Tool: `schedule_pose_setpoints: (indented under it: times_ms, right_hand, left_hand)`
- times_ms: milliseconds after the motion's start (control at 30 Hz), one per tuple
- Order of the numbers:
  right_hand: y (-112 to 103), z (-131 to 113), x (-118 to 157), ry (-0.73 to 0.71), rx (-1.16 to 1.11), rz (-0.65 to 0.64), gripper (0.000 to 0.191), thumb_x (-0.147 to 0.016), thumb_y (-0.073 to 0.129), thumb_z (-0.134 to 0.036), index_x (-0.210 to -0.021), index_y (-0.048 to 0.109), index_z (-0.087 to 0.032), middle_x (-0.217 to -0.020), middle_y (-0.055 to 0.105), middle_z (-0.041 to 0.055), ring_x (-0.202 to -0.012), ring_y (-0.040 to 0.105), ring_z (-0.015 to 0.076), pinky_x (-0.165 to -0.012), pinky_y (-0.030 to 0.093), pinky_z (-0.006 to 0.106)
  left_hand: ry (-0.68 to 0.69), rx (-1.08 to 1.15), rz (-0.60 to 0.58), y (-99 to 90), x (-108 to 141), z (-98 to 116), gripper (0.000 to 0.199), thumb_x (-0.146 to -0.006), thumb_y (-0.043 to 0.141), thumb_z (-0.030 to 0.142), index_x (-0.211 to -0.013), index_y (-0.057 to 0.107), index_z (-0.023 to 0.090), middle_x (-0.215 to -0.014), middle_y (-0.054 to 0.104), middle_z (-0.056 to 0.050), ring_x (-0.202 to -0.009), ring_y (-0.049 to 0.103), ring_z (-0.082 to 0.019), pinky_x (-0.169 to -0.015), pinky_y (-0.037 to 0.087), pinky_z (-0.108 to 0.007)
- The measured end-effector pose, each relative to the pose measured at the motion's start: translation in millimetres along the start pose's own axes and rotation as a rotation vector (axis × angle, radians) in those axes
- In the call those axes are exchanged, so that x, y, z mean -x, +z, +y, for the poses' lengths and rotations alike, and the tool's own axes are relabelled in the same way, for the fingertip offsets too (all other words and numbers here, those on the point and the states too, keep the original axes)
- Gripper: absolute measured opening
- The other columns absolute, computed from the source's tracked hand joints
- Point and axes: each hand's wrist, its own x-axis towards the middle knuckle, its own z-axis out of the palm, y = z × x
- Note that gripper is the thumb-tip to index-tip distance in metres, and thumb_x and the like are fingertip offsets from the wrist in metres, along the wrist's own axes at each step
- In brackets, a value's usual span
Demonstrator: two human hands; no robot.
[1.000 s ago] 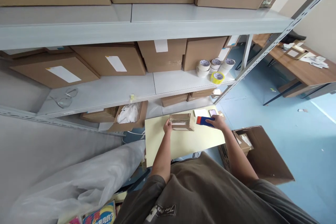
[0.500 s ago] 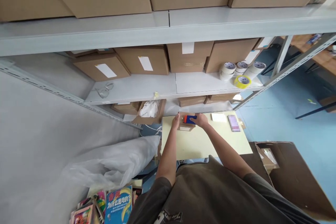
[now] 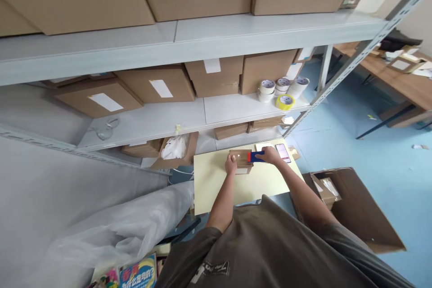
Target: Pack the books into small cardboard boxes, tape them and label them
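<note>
On the pale yellow tabletop [image 3: 209,184] stands a small cardboard box [image 3: 243,165] with a white label on its near side. My left hand [image 3: 231,164] grips its left end, fingers closed against the side. A blue tape dispenser [image 3: 257,157] with a red end is held in my right hand [image 3: 271,155]. Its red end is at the right end of the box top, where a shiny strip shows. Whether the dispenser touches the cardboard, I cannot tell. Just beyond my right hand lies a phone [image 3: 282,152], with a white sheet [image 3: 263,146] beside it.
A metal shelf [image 3: 158,125] with labelled cartons [image 3: 216,78] rises behind the table. Tape rolls [image 3: 285,102] stand on its right part. A large open carton [image 3: 357,207] sits on the floor at right. Plastic wrapping [image 3: 145,216] and books [image 3: 138,274] are at left.
My right hand has drawn the tape dispenser rightward along the box top, away from my left hand. The left hand stays on the box. The view has turned to the right.
</note>
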Motion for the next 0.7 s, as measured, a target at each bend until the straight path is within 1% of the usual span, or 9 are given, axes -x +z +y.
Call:
schedule_pose_setpoints:
  times_ms: [133, 200, 233, 300, 400, 500, 533, 600, 700]
  right_hand:
    - [-28, 87, 17, 0.086, 0.036, 0.042, 0.044, -0.088, 0.075, -0.06, -0.104, 0.079, -0.02, -0.102, 0.079, 0.0131, -0.096, 0.073, 0.0272, -0.07, 0.045, 0.028]
    - [-31, 109, 17, 0.11, 0.06, 0.025, 0.044, -0.089, 0.074, -0.06, -0.106, 0.079, -0.019, -0.103, 0.079, 0.0139, -0.098, 0.073, 0.028, -0.072, 0.046, 0.028]
    - [-27, 113, 14, 0.111, 0.075, 0.016, 0.044, -0.09, 0.073, -0.059, -0.107, 0.079, -0.019, -0.105, 0.079, 0.0145, -0.099, 0.073, 0.0283, -0.073, 0.047, 0.028]
    - [-10, 104, 5, 0.102, 0.102, 0.007, 0.041, -0.092, 0.072, -0.055, -0.11, 0.078, -0.018, -0.109, 0.079, 0.0161, -0.103, 0.073, 0.0289, -0.078, 0.049, 0.029]
    - [33, 65, -11, 0.103, 0.093, 0.004, 0.041, -0.096, 0.069, -0.048, -0.118, 0.075, -0.015, -0.116, 0.077, 0.0199, -0.11, 0.072, 0.029, -0.085, 0.05, 0.03]
    - [76, 26, -22, 0.124, 0.015, -0.053, 0.042, -0.101, 0.06, -0.048, -0.122, 0.073, -0.014, -0.117, 0.078, 0.0197, -0.108, 0.074, 0.0276, -0.085, 0.051, 0.03]
    - [86, 18, -24, 0.113, -0.005, -0.035, 0.042, -0.102, 0.058, -0.047, -0.123, 0.072, -0.014, -0.117, 0.078, 0.0198, -0.108, 0.074, 0.0273, -0.087, 0.051, 0.031]
    - [100, 10, -28, 0.08, -0.019, -0.021, 0.04, -0.103, 0.055, -0.043, -0.125, 0.071, -0.013, -0.119, 0.077, 0.0209, -0.109, 0.074, 0.0277, -0.091, 0.051, 0.033]
    - [110, 14, -30, 0.069, -0.01, -0.036, 0.036, -0.101, 0.058, -0.032, -0.126, 0.07, -0.009, -0.117, 0.077, 0.0252, -0.112, 0.073, 0.0321, -0.098, 0.05, 0.042]
  left_hand:
    - [-0.006, -0.027, 0.052, 5.6, 6, 7, 0.047, -0.109, 0.043, 0.041, -0.148, 0.06, 0.021, -0.134, 0.075, -0.013, -0.121, 0.072, -0.027, -0.099, 0.054, -0.035]
    - [-0.003, -0.024, 0.063, 4.6, 6, 6, 0.046, -0.109, 0.043, 0.041, -0.146, 0.062, 0.021, -0.131, 0.076, -0.013, -0.118, 0.073, -0.027, -0.098, 0.054, -0.034]
    - [-0.001, -0.024, 0.065, 4.1, 6, 6, 0.046, -0.109, 0.043, 0.041, -0.146, 0.062, 0.021, -0.132, 0.076, -0.012, -0.119, 0.073, -0.027, -0.099, 0.054, -0.034]
    - [0.004, -0.03, 0.063, 3.3, 5, 3, 0.046, -0.108, 0.045, 0.041, -0.146, 0.061, 0.021, -0.135, 0.075, -0.012, -0.123, 0.07, -0.026, -0.102, 0.053, -0.033]
    - [0.02, -0.039, 0.048, 2.1, 5, -2, 0.048, -0.108, 0.046, 0.046, -0.148, 0.06, 0.023, -0.139, 0.073, -0.011, -0.129, 0.068, -0.025, -0.106, 0.051, -0.032]
    - [0.01, -0.042, 0.042, 0.8, 7, -7, 0.051, -0.108, 0.046, 0.049, -0.15, 0.058, 0.023, -0.142, 0.071, -0.011, -0.133, 0.065, -0.025, -0.109, 0.05, -0.032]
    - [0.002, -0.04, 0.041, 0.5, 8, -8, 0.052, -0.108, 0.046, 0.048, -0.152, 0.057, 0.022, -0.143, 0.07, -0.011, -0.135, 0.064, -0.025, -0.111, 0.049, -0.032]
    - [-0.01, -0.034, 0.048, 0.0, 10, -9, 0.053, -0.109, 0.045, 0.046, -0.154, 0.055, 0.02, -0.145, 0.069, -0.013, -0.137, 0.063, -0.026, -0.113, 0.048, -0.033]
    - [-0.001, -0.029, 0.059, -0.1, 13, -9, 0.055, -0.107, 0.047, 0.05, -0.153, 0.056, 0.02, -0.146, 0.068, -0.015, -0.139, 0.061, -0.028, -0.115, 0.046, -0.036]
